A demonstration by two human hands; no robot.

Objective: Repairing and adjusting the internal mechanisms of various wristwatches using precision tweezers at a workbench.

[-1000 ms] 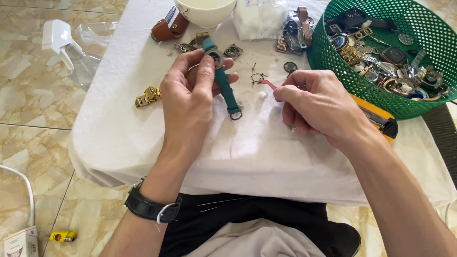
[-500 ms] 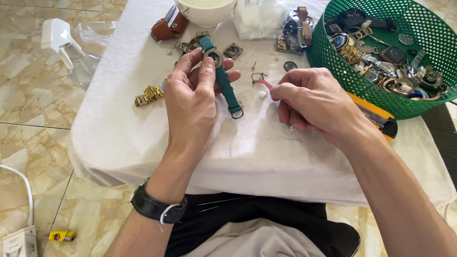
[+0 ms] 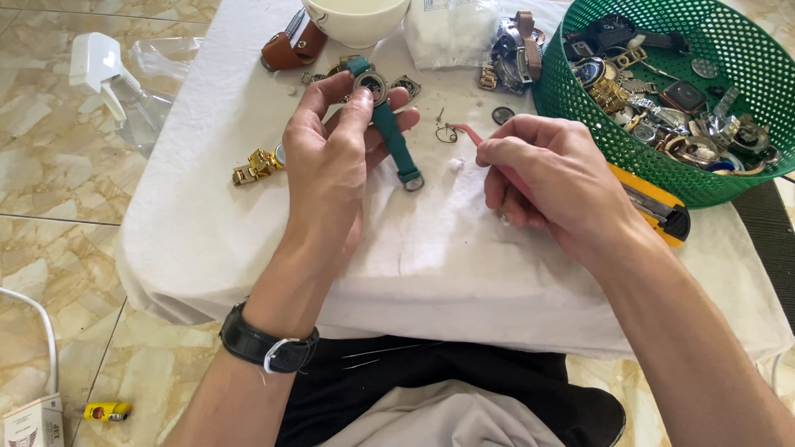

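Note:
My left hand [image 3: 335, 161] holds a wristwatch with a teal strap [image 3: 391, 132] above the white cloth, thumb and fingers pinching its round case from the back side. The strap's buckle end hangs down toward the cloth. My right hand [image 3: 551, 178] is closed around a thin pink-red tool [image 3: 465, 132], whose tip points left toward a small bent wire piece [image 3: 445, 131] lying on the cloth. The two hands are about a hand's width apart.
A green mesh basket [image 3: 580, 124] full of watches and parts stands at the right. A yellow utility knife [image 3: 654, 203] lies beside it. A white bowl [image 3: 356, 21], brown leather strap [image 3: 290, 48], plastic bag [image 3: 451, 33] and gold watch [image 3: 258, 164] lie on the cloth-covered table [image 3: 431, 265].
My left hand has shifted slightly, lifting and turning the teal-strap watch a little. My right hand keeps its grip on the pink tool and has barely moved.

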